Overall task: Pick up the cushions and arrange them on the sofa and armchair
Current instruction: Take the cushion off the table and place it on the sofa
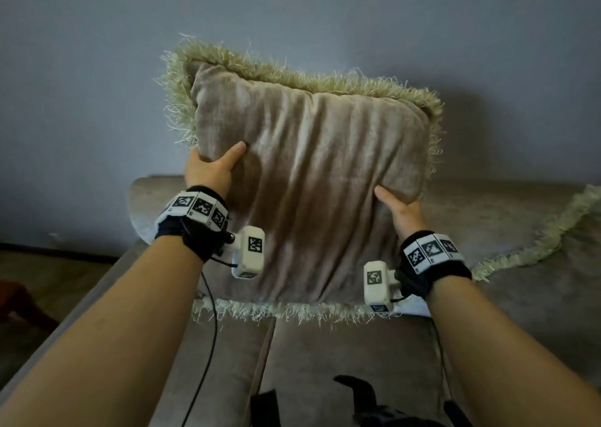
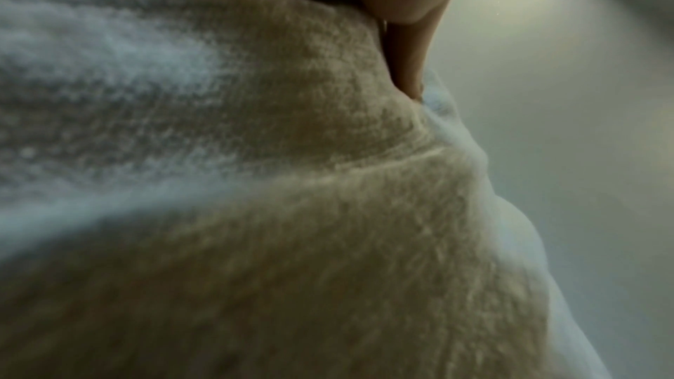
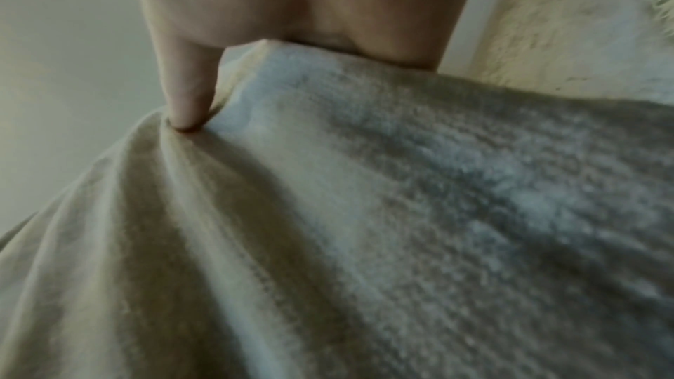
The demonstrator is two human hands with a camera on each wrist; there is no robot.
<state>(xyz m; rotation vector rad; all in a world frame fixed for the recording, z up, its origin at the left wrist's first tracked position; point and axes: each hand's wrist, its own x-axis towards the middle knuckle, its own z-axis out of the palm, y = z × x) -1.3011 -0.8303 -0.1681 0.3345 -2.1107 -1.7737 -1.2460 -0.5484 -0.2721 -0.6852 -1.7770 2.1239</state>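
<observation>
Head view. Cushion (image 1: pixel 305 179): beige plush, pale green fringe on its edges, held upright above the sofa (image 1: pixel 341 355) seat, in front of the backrest; its lower fringe hangs just above the seat seam. Left hand (image 1: pixel 213 168): grips the cushion's left edge, thumb across the front face, fingers hidden behind. Right hand (image 1: pixel 403 212): grips the lower right corner, thumb on the front, fingers hidden behind. Both wrists carry black bands with white blocks of square black-and-white coded markers; no readable writing on them. Second cushion (image 1: pixel 553 241): same fringe, lies on the sofa to the right of the held cushion, partly out of frame. Sofa: beige-brown upholstery, two seat pads meeting at a seam below the cushion. Wall (image 1: pixel 97 68): plain grey-blue, behind the sofa. Floor to the left of the sofa, with something dark red at the picture's edge, too dim to identify.

Left wrist view. Cushion (image 2: pixel 291 183) fabric fills the picture, blurred; the hand's thumb (image 2: pixel 404 48) presses into it.

Right wrist view. Cushion (image 3: pixel 364 226) fabric creased under the thumb (image 3: pixel 186 91); fringe visible top right.
</observation>
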